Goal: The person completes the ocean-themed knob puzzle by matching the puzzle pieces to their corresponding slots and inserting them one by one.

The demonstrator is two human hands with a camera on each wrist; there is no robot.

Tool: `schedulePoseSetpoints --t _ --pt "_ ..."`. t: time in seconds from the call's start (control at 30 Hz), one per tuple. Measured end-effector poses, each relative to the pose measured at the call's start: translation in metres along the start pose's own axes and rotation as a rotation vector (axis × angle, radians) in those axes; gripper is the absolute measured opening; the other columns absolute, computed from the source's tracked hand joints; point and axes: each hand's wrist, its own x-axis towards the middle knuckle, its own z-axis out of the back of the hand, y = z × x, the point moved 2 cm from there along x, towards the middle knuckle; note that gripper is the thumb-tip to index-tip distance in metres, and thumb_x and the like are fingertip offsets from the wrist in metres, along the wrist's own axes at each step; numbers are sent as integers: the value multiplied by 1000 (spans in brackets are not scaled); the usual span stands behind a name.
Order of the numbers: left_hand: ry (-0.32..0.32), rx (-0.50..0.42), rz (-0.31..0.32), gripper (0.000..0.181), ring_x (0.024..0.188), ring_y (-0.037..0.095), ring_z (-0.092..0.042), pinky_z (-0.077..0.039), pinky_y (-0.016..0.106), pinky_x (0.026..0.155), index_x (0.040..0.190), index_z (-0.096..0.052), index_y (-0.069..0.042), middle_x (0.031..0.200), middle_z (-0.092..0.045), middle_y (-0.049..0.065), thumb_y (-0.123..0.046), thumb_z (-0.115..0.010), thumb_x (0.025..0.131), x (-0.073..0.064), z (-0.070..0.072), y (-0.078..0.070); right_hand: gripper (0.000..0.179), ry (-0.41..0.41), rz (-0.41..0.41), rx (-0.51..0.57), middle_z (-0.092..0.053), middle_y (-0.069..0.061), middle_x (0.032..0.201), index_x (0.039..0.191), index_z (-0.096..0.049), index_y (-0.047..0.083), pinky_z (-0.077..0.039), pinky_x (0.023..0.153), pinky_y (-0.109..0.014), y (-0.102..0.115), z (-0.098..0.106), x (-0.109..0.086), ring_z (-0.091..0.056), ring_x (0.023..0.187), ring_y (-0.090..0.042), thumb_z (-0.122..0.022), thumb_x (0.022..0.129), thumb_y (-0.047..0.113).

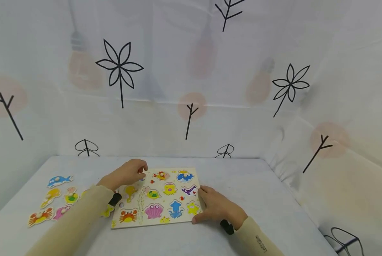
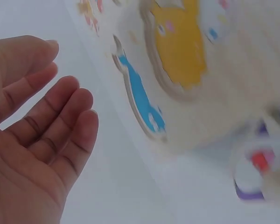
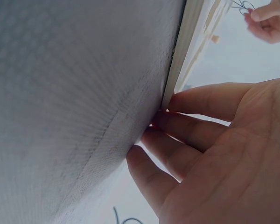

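A wooden peg puzzle board printed with sea animals lies on the table. My left hand hovers by its far left corner, holding nothing. In the left wrist view its fingers are loosely bent, beside a blue shape and a yellow one on the board. My right hand rests against the board's right edge, thumb at the near right corner. Its fingertips touch the board's side and the tabletop in the right wrist view; the thumb is hidden there.
Left of the board lie loose knobbed pieces: a blue whale, a yellow seahorse, a turtle, a crab, a pink piece and a starfish. My left sleeve covers part of that area. A white patterned cloth hangs behind the table.
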Motion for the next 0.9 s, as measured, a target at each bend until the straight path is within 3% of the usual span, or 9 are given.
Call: schedulePoseSetpoints --t 0.27,0.7,0.9 --pt "-2 43 85 19 81 20 -49 -45 38 74 104 -61 -6 88 -54 1 -13 -67 88 -35 16 22 116 3 20 -28 -30 -9 152 146 -37 9 -29 108 -48 -1 0 -3 -31 138 -29 -72 57 75" --pt "-20 109 178 24 85 23 -53 -49 47 80 106 -62 -7 94 -58 4 -15 -70 85 -74 34 64 117 0 15 -17 -30 -9 152 146 -37 9 -28 108 -48 -4 0 -4 -30 138 -29 -73 57 74" --pt "-67 144 212 25 87 27 -54 -49 50 81 105 -62 -5 96 -59 9 -14 -72 83 -92 45 85 116 4 17 -12 -31 -9 152 146 -37 9 -29 108 -47 -4 0 -4 -31 137 -29 -73 57 73"
